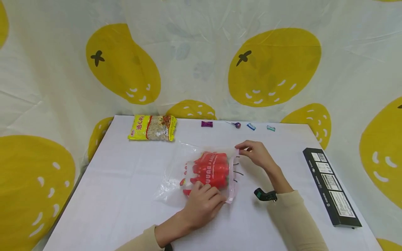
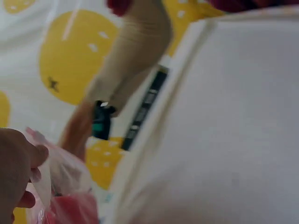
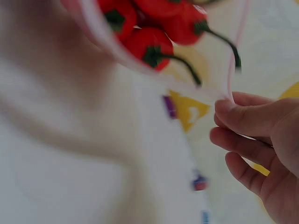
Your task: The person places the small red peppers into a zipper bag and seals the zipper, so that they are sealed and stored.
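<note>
A clear plastic bag with a pink edge and red-and-white print lies across the middle of the table. Several red peppers with dark green stems are inside, and some stems poke out past the bag's mouth at its right end. My right hand pinches the far corner of that mouth between thumb and fingertips. At the near side, my left hand holds the other end of the pink edge, its thumb and fingers on the plastic in the left wrist view. The mouth gapes in the right wrist view.
At the back left lies a yellow food packet. Along the back edge are a purple wrapped candy, a lollipop, a blue-and-white candy and a green-and-white one. A long black box stands at the right edge.
</note>
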Demonstrator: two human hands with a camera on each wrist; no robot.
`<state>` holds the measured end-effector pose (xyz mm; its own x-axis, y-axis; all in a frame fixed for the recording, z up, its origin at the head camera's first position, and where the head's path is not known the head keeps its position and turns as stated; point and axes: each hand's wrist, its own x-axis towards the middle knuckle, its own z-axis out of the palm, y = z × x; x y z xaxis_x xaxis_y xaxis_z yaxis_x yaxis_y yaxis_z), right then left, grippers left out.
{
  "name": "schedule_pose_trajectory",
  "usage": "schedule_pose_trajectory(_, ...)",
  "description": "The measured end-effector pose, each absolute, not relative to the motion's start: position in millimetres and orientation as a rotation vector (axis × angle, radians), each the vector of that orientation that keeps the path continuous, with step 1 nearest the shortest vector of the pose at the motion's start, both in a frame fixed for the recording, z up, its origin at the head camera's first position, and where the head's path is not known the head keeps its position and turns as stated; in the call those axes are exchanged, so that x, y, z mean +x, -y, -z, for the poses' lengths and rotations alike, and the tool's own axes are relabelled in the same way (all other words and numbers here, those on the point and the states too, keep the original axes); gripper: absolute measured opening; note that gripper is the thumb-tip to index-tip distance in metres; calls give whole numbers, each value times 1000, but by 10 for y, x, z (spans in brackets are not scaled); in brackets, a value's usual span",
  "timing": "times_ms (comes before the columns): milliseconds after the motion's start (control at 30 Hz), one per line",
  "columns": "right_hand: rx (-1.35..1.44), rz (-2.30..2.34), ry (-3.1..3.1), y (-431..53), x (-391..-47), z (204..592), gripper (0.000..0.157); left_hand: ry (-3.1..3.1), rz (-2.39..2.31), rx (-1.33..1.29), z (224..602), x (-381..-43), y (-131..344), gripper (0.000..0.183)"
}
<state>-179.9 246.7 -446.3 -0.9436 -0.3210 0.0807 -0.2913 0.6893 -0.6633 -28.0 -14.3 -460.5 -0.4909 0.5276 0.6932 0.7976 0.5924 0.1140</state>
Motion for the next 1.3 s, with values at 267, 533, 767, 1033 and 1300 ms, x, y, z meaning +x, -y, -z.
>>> schedule_pose_trajectory(267, -820, 1069, -3083, -2634, -1558, 3572, 10, 1939, 1193, -771, 3830, -542, 585, 12)
schedule_pose_trajectory(533, -888, 1171, -3177, -2725, -1313, 3181, 15, 1917, 1583, -329, 3567, -781, 922, 7)
schedule_pose_trajectory(767, -788, 1029, -3141, -2685, -1282, 3200, 16, 1928, 1747, -261, 3632, -857, 895, 14)
schedule_pose_trajectory(1033, -996, 873, -3078, -2141, -1238, 2904, 53, 1894, 1717, -317, 3701, -922, 885, 17)
schedule_pose_trajectory(1300, -1418, 560, -3046, -1208, -1254, 2769, 42, 1875, 1782, -313, 3501, -819, 863, 15)
